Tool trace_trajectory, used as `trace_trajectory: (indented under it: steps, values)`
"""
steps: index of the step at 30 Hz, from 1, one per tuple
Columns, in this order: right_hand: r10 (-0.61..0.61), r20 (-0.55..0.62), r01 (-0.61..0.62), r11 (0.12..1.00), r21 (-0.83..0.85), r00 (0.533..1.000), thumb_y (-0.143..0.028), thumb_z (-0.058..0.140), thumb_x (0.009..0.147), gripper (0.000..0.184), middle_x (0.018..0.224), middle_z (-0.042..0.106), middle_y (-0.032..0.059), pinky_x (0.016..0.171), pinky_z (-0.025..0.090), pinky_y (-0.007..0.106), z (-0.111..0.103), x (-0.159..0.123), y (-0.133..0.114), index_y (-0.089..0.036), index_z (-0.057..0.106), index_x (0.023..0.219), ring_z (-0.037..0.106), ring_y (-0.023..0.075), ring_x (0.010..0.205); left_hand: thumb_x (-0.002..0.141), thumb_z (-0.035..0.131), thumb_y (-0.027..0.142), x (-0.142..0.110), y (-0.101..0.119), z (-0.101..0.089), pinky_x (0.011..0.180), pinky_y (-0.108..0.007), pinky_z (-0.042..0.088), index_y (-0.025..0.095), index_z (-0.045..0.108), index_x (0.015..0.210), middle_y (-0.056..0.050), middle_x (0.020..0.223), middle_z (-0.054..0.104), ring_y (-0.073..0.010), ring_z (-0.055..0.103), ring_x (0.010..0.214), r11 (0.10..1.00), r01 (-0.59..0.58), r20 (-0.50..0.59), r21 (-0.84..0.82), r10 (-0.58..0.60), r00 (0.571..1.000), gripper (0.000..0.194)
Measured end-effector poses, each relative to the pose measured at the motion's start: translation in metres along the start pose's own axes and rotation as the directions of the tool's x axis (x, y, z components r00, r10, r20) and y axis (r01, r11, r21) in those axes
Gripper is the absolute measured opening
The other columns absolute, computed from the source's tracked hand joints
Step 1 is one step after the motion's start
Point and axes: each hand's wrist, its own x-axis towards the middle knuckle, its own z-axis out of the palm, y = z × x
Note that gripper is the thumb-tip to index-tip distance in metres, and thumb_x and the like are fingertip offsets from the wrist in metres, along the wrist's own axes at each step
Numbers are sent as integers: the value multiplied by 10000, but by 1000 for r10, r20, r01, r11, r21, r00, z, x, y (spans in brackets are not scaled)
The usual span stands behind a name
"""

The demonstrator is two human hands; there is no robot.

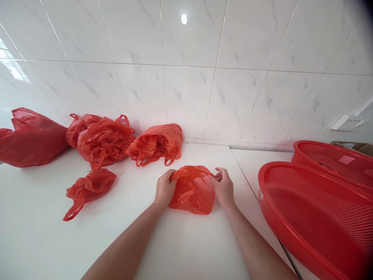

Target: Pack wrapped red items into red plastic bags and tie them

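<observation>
A crumpled red plastic bag (192, 190) lies on the white counter (43, 241) in front of me. My left hand (164, 188) grips its left edge with the fingers curled round the plastic. On the other side my right hand (224, 187) pinches the bag's right edge. Both forearms reach in from the bottom of the view.
More red plastic bags lie along the tiled wall: a full one at far left (32, 138), a bunched pile (101, 138), another bundle (157, 143), and a small loose bag (89, 186). Two red perforated baskets (317, 221) (335, 157) stand at the right. A wall socket (348, 121) is at the far right.
</observation>
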Motion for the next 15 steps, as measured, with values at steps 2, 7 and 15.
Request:
trace_trajectory:
  steps: [2, 7, 15]
  values:
    - [-179, -139, 163, 979, -121, 974, -373, 627, 737, 452, 984, 568, 67, 642, 447, 321, -1, -4, -7, -226, 521, 1151, 536, 203, 792, 699, 506, 136, 1, 0, -2, 644, -266, 409, 251, 660, 832, -1, 792, 652, -184, 545, 720, 999, 21, -90, -47, -25, 996, 234]
    - [-680, 66, 674, 699, -240, 730, -173, 502, 822, 160, 867, 583, 75, 764, 445, 359, 17, -41, -33, -236, 632, 890, 547, 210, 834, 743, 572, 243, 2, 3, -2, 656, -264, 400, 236, 632, 845, 0, 778, 629, -169, 533, 719, 990, 46, -140, -134, -65, 988, 119]
    - [-236, 338, 337, 899, -280, 911, -327, 582, 799, 181, 722, 645, 42, 578, 385, 328, 23, -23, -5, -276, 680, 942, 575, 212, 639, 724, 592, 373, 11, -5, -5, 661, -279, 462, 175, 582, 923, -47, 848, 636, -173, 597, 743, 808, 178, -31, -561, -235, 971, 280]
